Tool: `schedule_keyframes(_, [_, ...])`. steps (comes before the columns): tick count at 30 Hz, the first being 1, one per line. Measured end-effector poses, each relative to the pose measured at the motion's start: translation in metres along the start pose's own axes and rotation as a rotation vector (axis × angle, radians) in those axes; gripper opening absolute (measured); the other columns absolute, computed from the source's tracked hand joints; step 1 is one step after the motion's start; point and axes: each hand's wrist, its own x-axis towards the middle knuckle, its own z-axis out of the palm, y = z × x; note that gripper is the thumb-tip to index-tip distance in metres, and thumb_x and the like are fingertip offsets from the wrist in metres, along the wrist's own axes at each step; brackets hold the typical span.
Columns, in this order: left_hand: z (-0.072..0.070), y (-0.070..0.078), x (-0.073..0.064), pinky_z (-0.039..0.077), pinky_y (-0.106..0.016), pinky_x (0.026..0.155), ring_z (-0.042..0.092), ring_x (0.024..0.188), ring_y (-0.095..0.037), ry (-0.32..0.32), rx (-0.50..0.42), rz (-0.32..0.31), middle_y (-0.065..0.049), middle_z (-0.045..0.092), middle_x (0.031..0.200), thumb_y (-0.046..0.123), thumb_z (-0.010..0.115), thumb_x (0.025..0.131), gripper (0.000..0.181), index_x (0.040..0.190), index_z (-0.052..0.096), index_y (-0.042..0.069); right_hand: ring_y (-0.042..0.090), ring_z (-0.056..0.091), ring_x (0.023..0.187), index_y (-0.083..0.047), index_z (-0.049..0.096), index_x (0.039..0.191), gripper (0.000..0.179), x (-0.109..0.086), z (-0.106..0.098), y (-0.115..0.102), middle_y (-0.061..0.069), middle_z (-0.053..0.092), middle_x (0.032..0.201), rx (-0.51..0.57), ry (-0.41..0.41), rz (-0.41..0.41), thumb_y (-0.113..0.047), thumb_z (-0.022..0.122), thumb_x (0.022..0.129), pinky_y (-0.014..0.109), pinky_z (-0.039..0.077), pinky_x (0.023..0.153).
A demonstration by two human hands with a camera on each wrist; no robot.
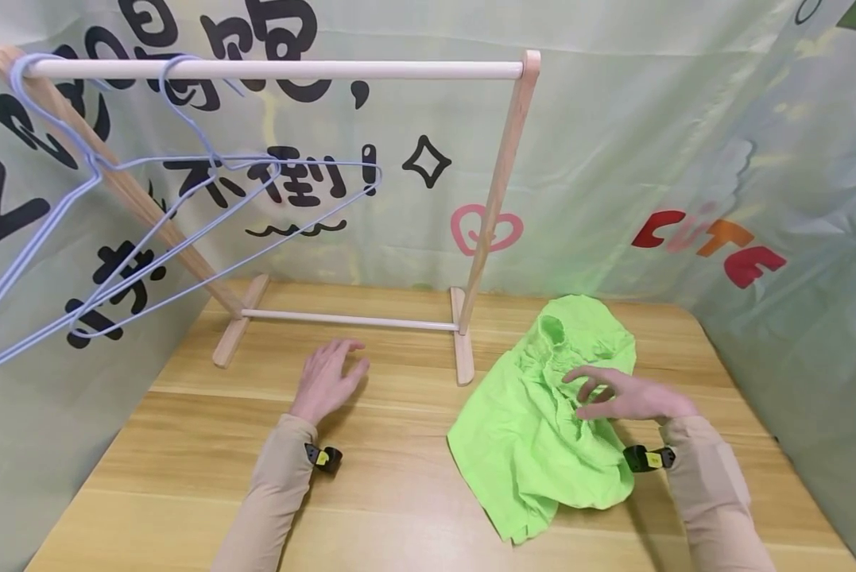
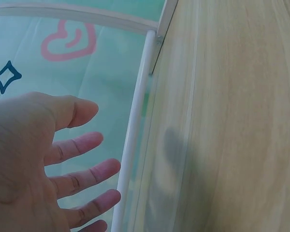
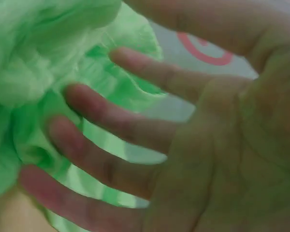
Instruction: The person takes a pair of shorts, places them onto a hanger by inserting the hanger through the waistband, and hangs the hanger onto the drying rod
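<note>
A crumpled bright green garment (image 1: 520,437) with a gathered, ruffled section lies on the right half of the wooden table. Over its right part is my right hand (image 1: 631,396), fingers spread and slightly bent, holding nothing. In the right wrist view the fingertips (image 3: 63,135) overlap the green folds. My left hand (image 1: 327,381) hovers above the table left of the garment, its fingers relaxed and apart with nothing in them. Nearest to it is the rack's lower white bar (image 1: 349,320), which the left wrist view shows just beyond the fingertips (image 2: 111,195).
A wooden garment rack (image 1: 499,183) stands at the back of the table (image 1: 399,492). Light purple wire hangers (image 1: 206,155) hang from the left end of its white top rail (image 1: 342,70) and reach toward me. Printed curtains (image 1: 599,143) enclose the back and sides.
</note>
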Motion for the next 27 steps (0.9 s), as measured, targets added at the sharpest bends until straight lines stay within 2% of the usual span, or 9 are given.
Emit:
schedule_keyframes(2, [0.0, 0.0, 0.0, 0.03, -0.066, 0.117, 0.052, 0.132, -0.042, 0.002, 0.001, 0.012, -0.02, 0.061, 0.137, 0.031, 0.056, 0.101, 0.042, 0.135, 0.058, 0.007, 0.028, 0.065, 0.105, -0.003, 0.041, 0.147, 0.063, 0.005, 0.006, 0.003, 0.029, 0.054, 0.129, 0.07, -0.052, 0.036, -0.026, 0.069, 0.096, 0.04, 0.06, 0.079])
schedule_keyframes(5, [0.001, 0.001, 0.0, 0.032, -0.065, 0.117, 0.054, 0.13, -0.041, -0.004, 0.001, 0.035, -0.019, 0.062, 0.136, 0.03, 0.057, 0.101, 0.041, 0.134, 0.058, 0.006, 0.034, 0.063, 0.114, -0.003, 0.04, 0.15, 0.065, 0.015, 0.016, 0.006, 0.034, 0.047, 0.14, 0.162, -0.076, 0.076, -0.03, 0.067, 0.097, 0.042, 0.062, 0.082])
schedule_keyframes(8, [0.002, 0.002, -0.001, 0.033, -0.065, 0.116, 0.055, 0.129, -0.04, -0.02, 0.002, 0.056, -0.019, 0.062, 0.135, 0.028, 0.058, 0.1, 0.04, 0.134, 0.059, 0.007, 0.035, 0.06, 0.119, 0.0, 0.037, 0.152, 0.066, 0.024, 0.023, 0.009, 0.035, 0.044, 0.144, 0.225, -0.095, 0.056, -0.031, 0.062, 0.1, 0.044, 0.062, 0.085])
schedule_keyframes(15, [0.004, 0.005, -0.001, 0.036, -0.065, 0.114, 0.055, 0.128, -0.04, -0.052, -0.014, 0.083, -0.018, 0.063, 0.133, 0.031, 0.058, 0.1, 0.04, 0.133, 0.059, 0.008, 0.025, 0.063, 0.105, 0.003, 0.021, 0.157, 0.067, 0.034, 0.036, 0.009, 0.029, 0.044, 0.136, 0.416, -0.16, -0.037, -0.02, 0.055, 0.104, 0.046, 0.059, 0.097])
schedule_keyframes(18, [0.004, 0.008, -0.002, 0.036, -0.065, 0.113, 0.055, 0.126, -0.04, -0.077, -0.03, 0.092, -0.017, 0.064, 0.129, 0.035, 0.057, 0.101, 0.042, 0.133, 0.059, 0.008, 0.027, 0.065, 0.109, 0.004, 0.015, 0.157, 0.071, 0.037, 0.043, 0.005, 0.028, 0.044, 0.134, 0.444, -0.172, -0.07, -0.016, 0.056, 0.103, 0.047, 0.057, 0.101])
schedule_keyframes(22, [0.005, 0.013, -0.003, 0.036, -0.064, 0.112, 0.054, 0.125, -0.038, -0.13, -0.053, 0.105, -0.013, 0.065, 0.124, 0.042, 0.056, 0.101, 0.046, 0.135, 0.058, 0.011, 0.031, 0.064, 0.115, 0.003, 0.008, 0.159, 0.079, 0.042, 0.056, -0.004, 0.028, 0.043, 0.133, 0.428, -0.172, -0.107, -0.014, 0.06, 0.101, 0.044, 0.055, 0.104])
schedule_keyframes(27, [0.006, 0.024, -0.005, 0.045, -0.053, 0.104, 0.055, 0.121, -0.029, -0.203, -0.076, 0.131, -0.006, 0.065, 0.12, 0.05, 0.057, 0.099, 0.049, 0.134, 0.06, 0.016, 0.042, 0.062, 0.121, -0.002, 0.01, 0.155, 0.079, 0.054, 0.076, -0.018, 0.016, 0.046, 0.116, 0.415, -0.156, -0.157, -0.012, 0.064, 0.097, 0.034, 0.056, 0.099])
